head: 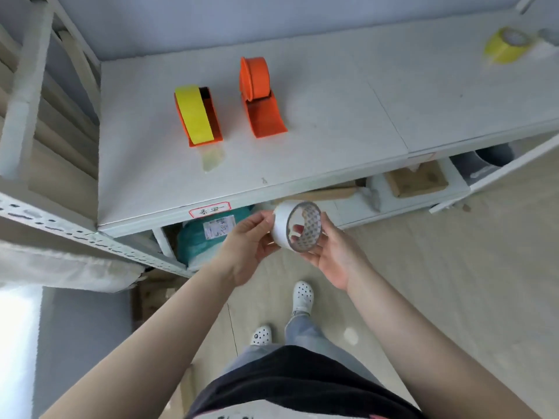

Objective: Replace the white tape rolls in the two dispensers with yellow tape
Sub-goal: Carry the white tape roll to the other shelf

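Both hands pinched the white tape roll (pixel 295 226) at frame centre, left hand (pixel 246 246) fingers on its outer face, right hand (pixel 332 252) fingers through the core; left dispenser (pixel 208 116) held yellow tape (pixel 193 113), right dispenser (pixel 261 98) bare

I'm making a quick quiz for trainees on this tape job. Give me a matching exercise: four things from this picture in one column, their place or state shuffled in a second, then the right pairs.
Things:
1. white tape roll
2. left dispenser
3. right dispenser
4. spare yellow roll

Place or state:
A. on the table, its spool bare
B. far right of the table, loose
C. off the table, held between the left hand and right hand
D. on the table, loaded with yellow tape

Pairs: 1-C, 2-D, 3-A, 4-B
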Demonstrator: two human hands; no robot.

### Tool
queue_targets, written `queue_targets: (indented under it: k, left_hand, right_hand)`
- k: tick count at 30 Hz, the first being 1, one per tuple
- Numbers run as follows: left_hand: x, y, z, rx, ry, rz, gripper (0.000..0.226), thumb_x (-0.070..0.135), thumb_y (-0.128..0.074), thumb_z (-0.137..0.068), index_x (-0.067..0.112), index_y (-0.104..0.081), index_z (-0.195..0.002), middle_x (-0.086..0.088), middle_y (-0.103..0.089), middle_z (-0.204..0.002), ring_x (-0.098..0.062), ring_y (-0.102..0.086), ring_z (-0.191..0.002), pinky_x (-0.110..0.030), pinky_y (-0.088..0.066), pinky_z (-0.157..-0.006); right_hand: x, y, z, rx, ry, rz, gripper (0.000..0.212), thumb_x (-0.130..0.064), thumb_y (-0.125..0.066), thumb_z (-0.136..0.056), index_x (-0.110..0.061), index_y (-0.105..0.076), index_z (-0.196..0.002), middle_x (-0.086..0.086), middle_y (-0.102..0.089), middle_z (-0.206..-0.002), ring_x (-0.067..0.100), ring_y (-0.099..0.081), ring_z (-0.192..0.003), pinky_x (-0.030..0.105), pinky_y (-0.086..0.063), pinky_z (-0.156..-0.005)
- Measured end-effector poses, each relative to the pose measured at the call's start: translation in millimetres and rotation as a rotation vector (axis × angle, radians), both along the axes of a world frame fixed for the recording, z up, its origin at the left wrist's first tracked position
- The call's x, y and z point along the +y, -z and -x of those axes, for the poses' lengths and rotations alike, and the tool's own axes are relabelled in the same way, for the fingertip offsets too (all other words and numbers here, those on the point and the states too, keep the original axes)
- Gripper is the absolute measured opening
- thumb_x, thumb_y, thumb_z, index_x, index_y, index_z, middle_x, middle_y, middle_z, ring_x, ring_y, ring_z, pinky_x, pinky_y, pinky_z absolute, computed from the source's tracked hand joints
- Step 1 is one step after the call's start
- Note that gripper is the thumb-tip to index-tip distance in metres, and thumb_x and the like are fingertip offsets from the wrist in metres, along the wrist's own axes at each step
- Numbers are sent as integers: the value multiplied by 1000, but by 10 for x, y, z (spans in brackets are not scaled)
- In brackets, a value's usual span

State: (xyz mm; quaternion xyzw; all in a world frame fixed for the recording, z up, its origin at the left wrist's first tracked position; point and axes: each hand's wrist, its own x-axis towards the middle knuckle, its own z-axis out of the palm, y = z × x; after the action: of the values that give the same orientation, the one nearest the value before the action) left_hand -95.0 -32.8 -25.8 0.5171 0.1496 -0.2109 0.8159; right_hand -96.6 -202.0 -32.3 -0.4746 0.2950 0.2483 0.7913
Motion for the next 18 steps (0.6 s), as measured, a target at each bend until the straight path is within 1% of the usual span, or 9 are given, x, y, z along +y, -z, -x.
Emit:
queue_targets:
  k: [1,2,4,6,8,10,13,16,18]
  left_hand:
    - [-72,35,81,43,18,-10,20,13,-43,-99,8,-62,-96,-2,-71,-74,-15,-66,-65,-21,-51,-50]
    - [-155,69,152,77,43,-27,20,14,-44,-99,9,-63,-97,-2,-71,-74,-15,-66,-67,-23,-54,-56]
    - [-333,135,248,118,103,-83,18,20,-50,-97,10,-65,-101,-5,-71,-84,-19,-65,-82,-33,-57,-80]
    - [-536,182,300,90,202,-194,23,26,-58,-92,9,-64,-107,-9,-68,-96,-22,-64,-94,-37,-54,-90]
    - [-776,226,349,23,318,-303,29,28,-66,-88,10,-63,-110,-11,-67,-103,-23,-63,-99,-37,-54,-92]
    - [-1045,251,410,-25,395,-374,28,28,-70,-85,15,-66,-108,-11,-68,-108,-21,-64,-100,-34,-55,-92]
    - [-1541,291,500,-15,462,-374,17,25,-70,-85,20,-69,-102,-6,-70,-107,-18,-64,-99,-29,-54,-89]
    - [-2128,345,605,12,525,-358,25,25,-70,-85,14,-70,-108,-10,-70,-114,-22,-65,-108,-33,-53,-94]
    - [-2559,385,720,36,547,-351,27,25,-69,-86,11,-69,-109,-11,-70,-113,-22,-65,-107,-31,-53,-92]
  right_hand:
    - [-81,49,131,4,12,17,48,-43,-45,-97,-9,-55,-130,11,-69,-111,23,-69,-91,30,-56,-71]
    - [-169,96,255,5,32,37,48,-42,-46,-97,-9,-55,-130,12,-69,-112,24,-68,-92,31,-56,-74]
    - [-357,166,467,0,85,77,48,-41,-49,-96,-8,-55,-130,13,-69,-110,26,-68,-92,34,-56,-76]
    - [-560,214,636,-6,158,106,46,-37,-50,-96,-6,-54,-129,13,-68,-104,27,-68,-88,38,-57,-81]
    - [-780,250,802,-1,224,132,42,-34,-51,-96,-5,-54,-127,15,-67,-103,29,-67,-87,43,-54,-86]
    - [-1028,273,971,10,273,155,39,-34,-53,-96,-6,-57,-123,17,-68,-104,30,-68,-89,43,-56,-87]
    - [-1485,301,1222,27,339,171,32,-34,-57,-93,-10,-62,-114,18,-67,-108,31,-70,-90,40,-58,-82]
    - [-2030,314,1474,44,419,150,28,-31,-59,-93,-8,-62,-109,20,-64,-106,32,-71,-85,36,-59,-73]
    - [-2438,331,1659,53,453,126,28,-29,-59,-93,-5,-62,-108,20,-61,-103,31,-72,-80,35,-60,-70]
